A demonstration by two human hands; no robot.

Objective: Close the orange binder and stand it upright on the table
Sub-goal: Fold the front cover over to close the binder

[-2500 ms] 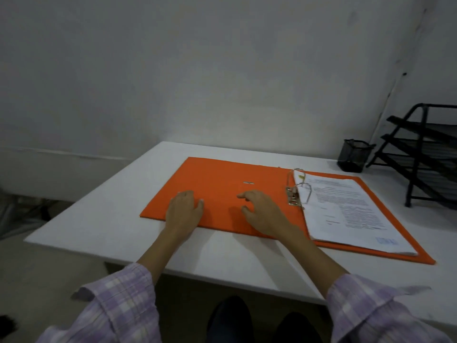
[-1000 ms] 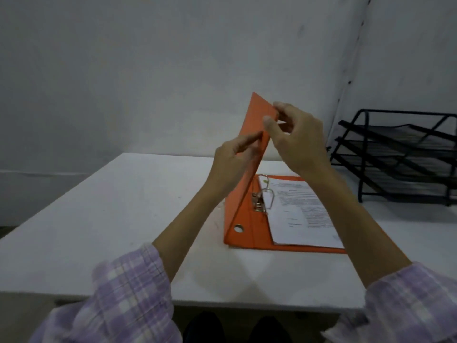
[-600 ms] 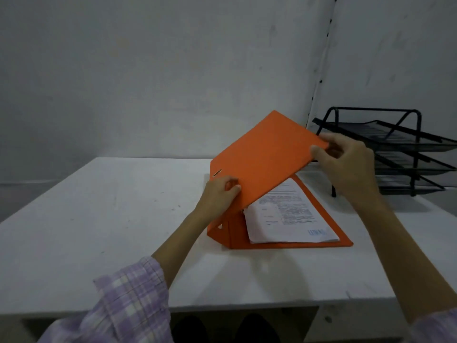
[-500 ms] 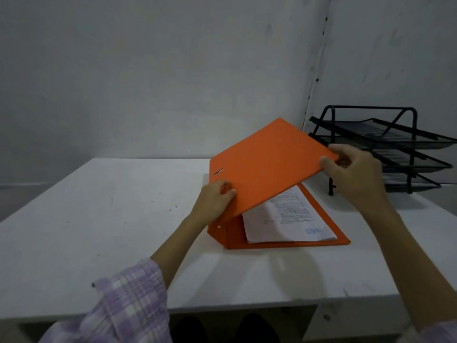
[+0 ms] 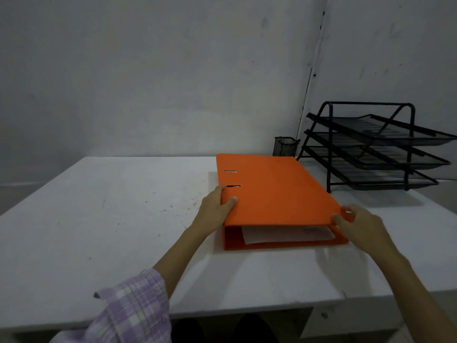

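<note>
The orange binder [image 5: 274,191] lies flat and closed on the white table [image 5: 111,219], spine to the left, with white paper showing at its near open end. My left hand [image 5: 215,206] grips the near part of the spine, thumb on the top cover. My right hand [image 5: 358,226] holds the binder's near right corner, fingers pinching the cover edge.
A black three-tier wire tray rack [image 5: 376,149] stands at the back right, close to the binder's far right edge. A small black mesh pen cup [image 5: 285,146] sits behind the binder by the wall. The table's front edge runs just below my forearms.
The front cover, held half raised half a second ago, has come down flat over the papers. My left hand has shifted onto the spine, my right hand down to the near right corner.
</note>
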